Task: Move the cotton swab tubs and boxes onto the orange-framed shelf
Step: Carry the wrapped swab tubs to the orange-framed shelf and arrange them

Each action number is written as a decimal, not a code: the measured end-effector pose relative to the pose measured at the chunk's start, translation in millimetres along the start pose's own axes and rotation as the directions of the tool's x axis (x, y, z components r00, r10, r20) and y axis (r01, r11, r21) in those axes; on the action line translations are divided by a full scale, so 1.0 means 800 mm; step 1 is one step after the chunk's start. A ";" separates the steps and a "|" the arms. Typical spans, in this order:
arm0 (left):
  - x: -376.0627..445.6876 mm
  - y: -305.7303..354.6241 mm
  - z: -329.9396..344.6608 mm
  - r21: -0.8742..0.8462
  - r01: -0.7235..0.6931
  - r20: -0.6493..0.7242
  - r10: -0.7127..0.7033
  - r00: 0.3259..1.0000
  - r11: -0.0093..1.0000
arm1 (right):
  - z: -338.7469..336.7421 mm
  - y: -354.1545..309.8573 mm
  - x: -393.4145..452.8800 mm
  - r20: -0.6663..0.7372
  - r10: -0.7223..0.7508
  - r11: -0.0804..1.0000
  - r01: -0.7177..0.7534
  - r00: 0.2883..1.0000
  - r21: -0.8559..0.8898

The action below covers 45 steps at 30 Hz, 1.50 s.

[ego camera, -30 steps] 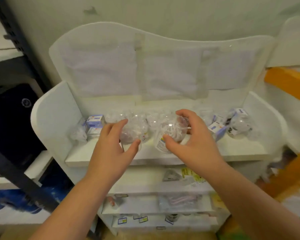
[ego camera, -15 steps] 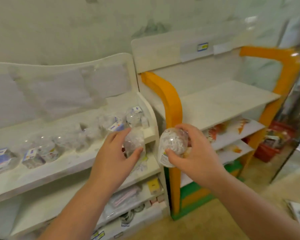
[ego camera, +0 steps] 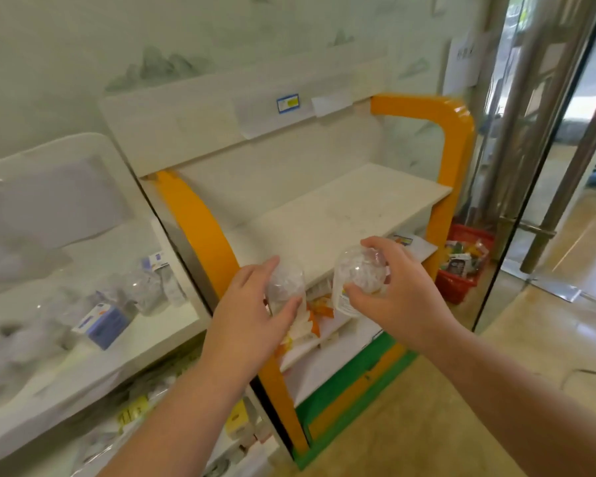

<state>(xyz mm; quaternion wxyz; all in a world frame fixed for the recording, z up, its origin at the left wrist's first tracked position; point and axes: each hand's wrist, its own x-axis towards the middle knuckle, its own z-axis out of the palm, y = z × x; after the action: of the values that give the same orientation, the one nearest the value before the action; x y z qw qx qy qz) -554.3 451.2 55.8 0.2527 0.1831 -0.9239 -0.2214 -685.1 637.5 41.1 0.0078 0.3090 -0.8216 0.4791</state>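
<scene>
Clear plastic tubs of white cotton swabs, one in each of the hands: left hand grips one tub, right hand the other, both held just before the orange-framed shelf. Best set upright, well back, side by side.

Soft, even daylight enters through the glass door at right, leaving glare on the floor. Shadows stay faint. The white shelf at left is smeared by blur; wide-angle distortion bends edges.
</scene>
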 end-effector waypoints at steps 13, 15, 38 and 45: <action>0.192 -0.030 0.114 -0.065 0.168 -0.065 -0.172 0.983 0.984 | 0.009 0.097 0.226 0.076 0.010 1.000 -0.011 0.997 0.011; 0.211 -0.042 0.126 -0.069 0.200 -0.090 -0.206 0.974 0.977 | 0.020 0.108 0.261 0.114 -0.013 1.000 0.010 0.993 0.026; 0.358 -0.190 0.188 -0.077 0.685 -0.376 -0.657 0.653 0.725 | 0.173 0.183 0.564 0.415 -0.244 0.967 0.252 0.876 0.037; 0.370 -0.208 0.192 -0.121 0.663 -0.389 -0.650 0.653 0.739 | 0.188 0.182 0.579 0.432 -0.257 0.963 0.264 0.865 0.045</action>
<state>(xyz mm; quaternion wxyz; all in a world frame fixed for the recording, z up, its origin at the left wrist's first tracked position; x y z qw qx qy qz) -839.5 227.9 -32.5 0.3388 0.5502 -0.7247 -0.2394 -1092.3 337.3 -11.1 -0.1082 0.5157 -0.7571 0.3862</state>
